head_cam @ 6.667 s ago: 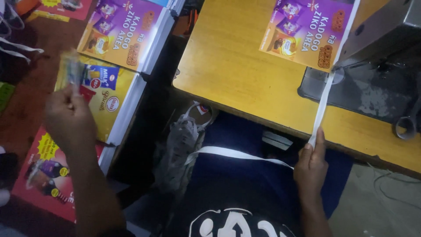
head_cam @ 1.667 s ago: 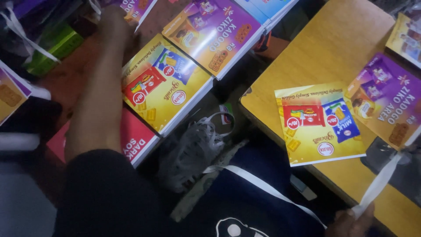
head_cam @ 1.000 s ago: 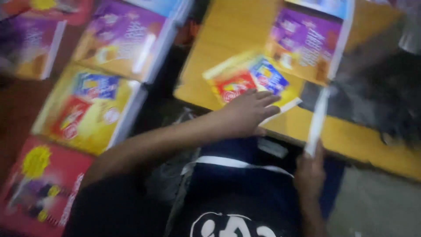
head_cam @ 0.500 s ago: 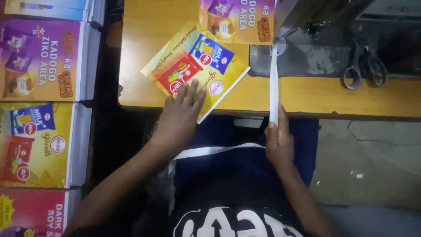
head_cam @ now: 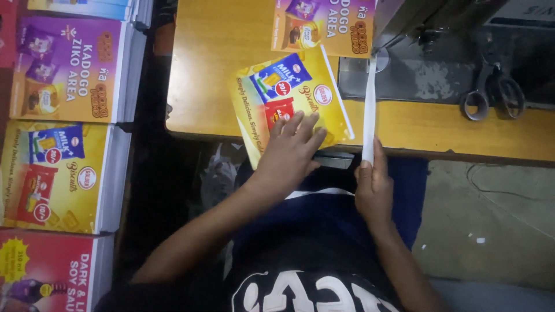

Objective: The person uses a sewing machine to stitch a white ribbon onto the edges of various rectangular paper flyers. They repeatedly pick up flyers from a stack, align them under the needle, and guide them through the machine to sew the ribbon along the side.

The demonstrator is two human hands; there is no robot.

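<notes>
- Left hand (head_cam: 292, 151) flat, fingers spread, palm down on the yellow printed sheet (head_cam: 289, 98); presses on the sheet's near edge, gripping nothing.
- Yellow sheet lies tilted on the wooden bench (head_cam: 219, 63), its near corner hanging over the bench's front edge under the hand.
- Right hand (head_cam: 373, 185) pinches the lower end of a white strip (head_cam: 369, 115), thumb and fingers pressed together on it, just off the bench's front edge.
- Strip runs up, nearly straight, from that hand to the sewing machine (head_cam: 428, 23) at the far right of the bench; looks like it goes under the machine's head, the spot is dark so hard to be sure.
- Strip passes just beside the yellow sheet's right edge; can't tell if they touch.
- Purple printed sheet (head_cam: 324, 26) lies further back on the bench, its near edge overlapping or meeting the yellow one.
- Scissors (head_cam: 491, 92) rest on the machine's grey base, well apart from both hands.
- On the person's left, off the bench, stacks of printed sheets: a purple stack (head_cam: 66, 69), a yellow stack (head_cam: 55, 173) below it, a red stack (head_cam: 49, 271) nearest.
- Person wears a dark top with white lettering (head_cam: 300, 289); dark blue cloth (head_cam: 399, 190) lies across the lap under the right hand.
- Bare concrete floor (head_cam: 491, 219) on the right.
</notes>
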